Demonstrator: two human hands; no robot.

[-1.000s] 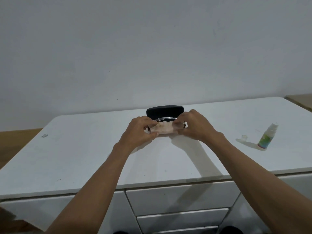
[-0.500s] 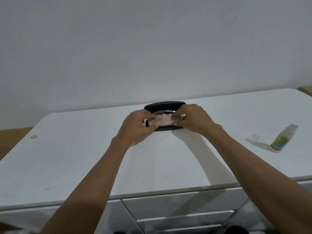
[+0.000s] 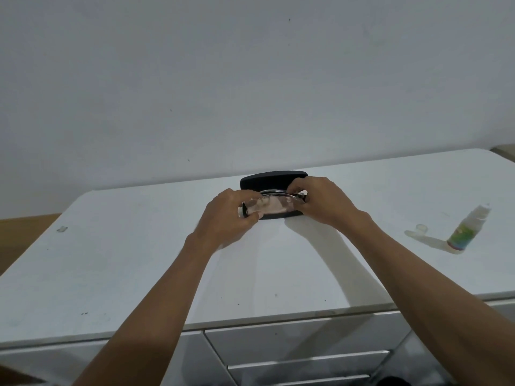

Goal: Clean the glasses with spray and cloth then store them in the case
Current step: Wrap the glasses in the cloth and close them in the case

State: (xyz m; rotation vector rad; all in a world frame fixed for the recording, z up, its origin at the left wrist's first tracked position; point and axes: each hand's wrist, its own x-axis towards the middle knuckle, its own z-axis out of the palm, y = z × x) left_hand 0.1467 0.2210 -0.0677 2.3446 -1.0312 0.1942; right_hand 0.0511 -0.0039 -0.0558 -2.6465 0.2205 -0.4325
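Observation:
A black glasses case (image 3: 271, 178) lies open at the back middle of the white cabinet top (image 3: 125, 260), lid raised toward the wall. The folded glasses (image 3: 278, 193), wrapped with a pale pink cloth (image 3: 274, 208), sit low in the case's tray. My left hand (image 3: 227, 218) pinches their left end and my right hand (image 3: 324, 204) pinches the right end. Fingers hide both ends of the frame. The spray bottle (image 3: 465, 232), white with a green label, stands at the right, apart from both hands.
A small clear cap (image 3: 421, 227) lies just left of the spray bottle. Drawer fronts with metal handles (image 3: 306, 355) run below the cabinet's front edge. A plain wall stands right behind the case. A small scrap (image 3: 62, 228) lies at the far left.
Both hands have carried the glasses and cloth away from me and down into the open case. My view has shifted slightly.

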